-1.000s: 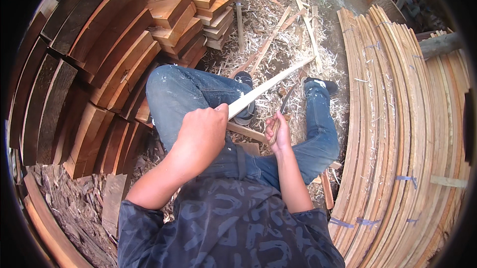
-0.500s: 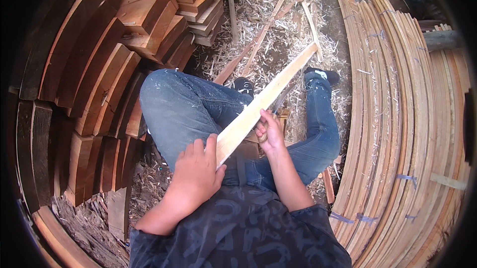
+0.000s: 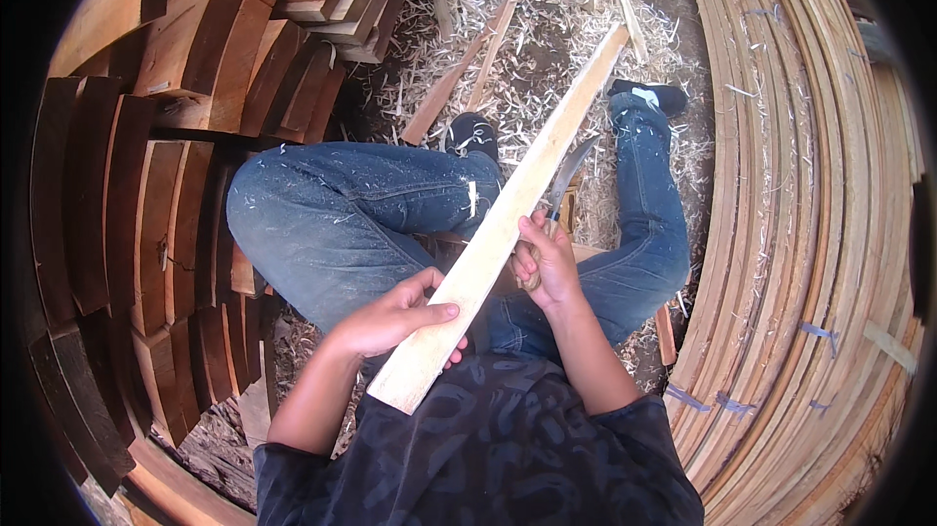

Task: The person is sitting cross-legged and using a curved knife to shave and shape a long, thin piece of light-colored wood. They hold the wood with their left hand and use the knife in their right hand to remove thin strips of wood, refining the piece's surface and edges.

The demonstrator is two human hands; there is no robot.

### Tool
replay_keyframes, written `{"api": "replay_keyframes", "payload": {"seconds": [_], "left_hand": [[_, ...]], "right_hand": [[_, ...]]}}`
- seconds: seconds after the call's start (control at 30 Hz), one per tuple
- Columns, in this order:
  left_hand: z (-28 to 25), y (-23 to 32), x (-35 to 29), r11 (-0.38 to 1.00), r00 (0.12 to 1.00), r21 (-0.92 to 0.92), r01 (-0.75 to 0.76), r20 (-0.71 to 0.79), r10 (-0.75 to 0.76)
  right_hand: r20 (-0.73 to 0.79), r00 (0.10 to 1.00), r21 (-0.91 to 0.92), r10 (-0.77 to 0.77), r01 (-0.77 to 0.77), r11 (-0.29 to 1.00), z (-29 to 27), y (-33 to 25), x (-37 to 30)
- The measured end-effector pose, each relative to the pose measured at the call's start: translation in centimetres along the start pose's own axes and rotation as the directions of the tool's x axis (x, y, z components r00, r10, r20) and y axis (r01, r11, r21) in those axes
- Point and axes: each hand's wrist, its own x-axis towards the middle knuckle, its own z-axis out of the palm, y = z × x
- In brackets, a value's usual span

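Note:
A long, pale wooden board slants across my lap, its wide near end by my shirt and its narrow far end over the shavings. My left hand is closed round the board near that wide end, thumb on top and fingers underneath. In my right hand is a curved knife, gripped by its wooden handle. The blade points away from me, beside the board's right edge. My right fingertips are close against that edge; whether they also press on the board I cannot tell.
Thick timber blocks are stacked on the left. Long bundled slats, tied with purplish strips, lie along the right. Wood shavings cover the ground ahead, with loose strips among them. My bent legs flank the board.
The board has come nearer to my body, its wide end now over my shirt. My left hand has shifted from the end to a grip with the thumb on top. The knife blade shows more.

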Motion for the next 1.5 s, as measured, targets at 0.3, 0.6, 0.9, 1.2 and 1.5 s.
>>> {"api": "replay_keyframes", "payload": {"seconds": [0.3, 0.6, 0.9, 1.2, 1.5], "left_hand": [[-0.6, -4.2, 1.5, 0.801, 0.964, -0.572, 0.179, 0.265, -0.026], [-0.4, -4.1, 0.2, 0.814, 0.946, -0.555, 0.171, 0.322, 0.021], [0.5, -4.0, 0.5, 0.864, 0.965, -0.479, 0.152, 0.263, -0.024], [-0.7, -4.7, -0.2, 0.883, 0.957, -0.426, 0.195, 0.281, -0.076], [-2.0, -5.8, -1.3, 0.862, 0.923, -0.452, 0.229, 0.382, -0.045]], "right_hand": [[0.024, 0.994, -0.566, -0.107, 0.102, 0.818, -2.8, -1.4, -0.8], [0.277, 0.949, -0.932, -0.153, 0.304, 0.195, -3.1, -2.1, -4.5], [0.306, 0.946, -0.949, -0.107, 0.312, 0.038, -2.2, -1.0, -6.9], [0.336, 0.934, -0.941, -0.125, 0.339, 0.005, -1.9, -0.3, -7.5], [0.397, 0.912, -0.917, -0.105, 0.4, 0.006, -1.7, 0.2, -7.8]]}}
